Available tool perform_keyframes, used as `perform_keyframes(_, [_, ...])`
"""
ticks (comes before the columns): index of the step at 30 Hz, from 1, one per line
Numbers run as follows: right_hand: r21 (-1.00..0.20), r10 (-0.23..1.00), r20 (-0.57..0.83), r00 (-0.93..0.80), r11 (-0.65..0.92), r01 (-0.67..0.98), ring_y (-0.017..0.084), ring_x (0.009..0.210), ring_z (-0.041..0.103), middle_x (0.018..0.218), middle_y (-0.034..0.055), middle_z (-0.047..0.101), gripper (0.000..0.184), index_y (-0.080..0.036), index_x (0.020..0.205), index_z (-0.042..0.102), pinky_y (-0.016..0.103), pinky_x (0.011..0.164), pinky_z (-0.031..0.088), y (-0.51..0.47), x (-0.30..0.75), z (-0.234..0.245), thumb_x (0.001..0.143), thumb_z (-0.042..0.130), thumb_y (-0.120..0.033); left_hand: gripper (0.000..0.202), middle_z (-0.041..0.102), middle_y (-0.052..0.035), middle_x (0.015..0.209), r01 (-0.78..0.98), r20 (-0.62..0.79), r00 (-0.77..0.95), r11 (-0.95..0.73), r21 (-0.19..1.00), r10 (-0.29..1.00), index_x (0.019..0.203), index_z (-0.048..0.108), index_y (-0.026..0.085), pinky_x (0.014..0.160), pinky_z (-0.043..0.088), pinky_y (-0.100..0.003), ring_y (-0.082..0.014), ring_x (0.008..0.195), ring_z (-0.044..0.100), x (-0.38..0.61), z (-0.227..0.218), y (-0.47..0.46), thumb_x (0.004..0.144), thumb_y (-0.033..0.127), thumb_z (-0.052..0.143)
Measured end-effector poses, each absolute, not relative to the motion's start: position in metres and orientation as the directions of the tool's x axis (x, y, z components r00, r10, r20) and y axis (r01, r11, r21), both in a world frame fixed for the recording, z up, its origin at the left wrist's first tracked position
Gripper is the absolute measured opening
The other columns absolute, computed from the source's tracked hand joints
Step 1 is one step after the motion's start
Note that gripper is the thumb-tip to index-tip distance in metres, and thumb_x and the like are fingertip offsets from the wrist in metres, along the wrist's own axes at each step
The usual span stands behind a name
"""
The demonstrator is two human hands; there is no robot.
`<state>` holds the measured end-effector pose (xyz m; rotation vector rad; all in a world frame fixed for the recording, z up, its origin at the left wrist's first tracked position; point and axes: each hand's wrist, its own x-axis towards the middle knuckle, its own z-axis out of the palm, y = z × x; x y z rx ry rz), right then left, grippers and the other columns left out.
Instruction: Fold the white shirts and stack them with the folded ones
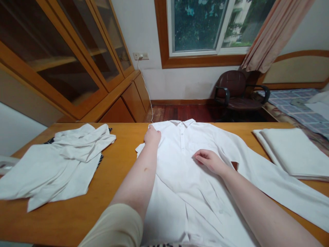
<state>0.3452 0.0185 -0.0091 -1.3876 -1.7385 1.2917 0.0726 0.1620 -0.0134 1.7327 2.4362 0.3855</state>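
"Garment's position?"

"I observe the white shirt (177, 175) front-up on the table (120, 161), collar (189, 123) at the far edge."

"Grip?"

"Left hand (152, 135) at its shoulder (166, 128), fingertips hidden; I cannot tell. Right hand (209, 161) over its front, fingers loosely curled, closure indeterminable."

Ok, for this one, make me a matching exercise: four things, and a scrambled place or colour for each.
1. Left hand
2. Right hand
3. Chair
4. Curtain

A. Pink, beside the window
B. At one shoulder of the white shirt
C. Maroon, beyond the table
D. Over the middle of the shirt's front

Pairs: 1-B, 2-D, 3-C, 4-A
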Motion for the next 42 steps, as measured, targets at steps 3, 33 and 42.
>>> perform_keyframes(3, [-0.914, 0.947, -0.127, -0.296, 0.004, 0.405, 0.013, 0.061, 0.047, 0.065, -0.0005, 0.054, 0.025, -0.017, 0.083, 0.063, 0.026, 0.059, 0.037, 0.018, 0.344, -0.008, 0.083, 0.052, -0.039, 0.045, 0.06, -0.0179, 0.111, 0.926, 0.074, -0.296, 0.267, 0.266, 0.952, 0.128, 0.045, 0.017, 0.076, 0.048, -0.038, -0.03, 0.096, 0.063, 0.071, -0.013, 0.159, 0.083, 0.025, 0.046])
perform_keyframes(33, [-0.911, 0.941, -0.145, -0.306, -0.006, 0.412, 0.013, 0.062, 0.048, 0.067, 0.0001, 0.055, 0.025, -0.017, 0.084, 0.063, 0.026, 0.059, 0.037, 0.018, 0.343, -0.005, 0.082, 0.051, -0.04, 0.036, 0.055, -0.0168, 0.116, 0.991, 0.099, -0.055, 0.042, 0.125, 0.994, 0.116, 0.053, 0.015, 0.086, 0.044, -0.04, -0.0303, 0.106, 0.054, 0.085, -0.009, 0.145, 0.085, 0.033, 0.045])
perform_keyframes(42, [-0.842, 0.946, -0.169, -0.278, 0.008, 0.539, 0.015, 0.065, 0.054, 0.075, 0.003, 0.063, 0.026, -0.018, 0.085, 0.063, 0.027, 0.06, 0.038, 0.01, 0.337, 0.004, 0.083, 0.051, -0.041, 0.036, 0.06, -0.0154, 0.117, 0.998, 0.066, -0.018, 0.015, 0.053, 0.998, 0.108, 0.06, 0.014, 0.091, 0.04, -0.041, -0.0304, 0.111, 0.05, 0.083, -0.01, 0.146, 0.087, 0.035, 0.04])
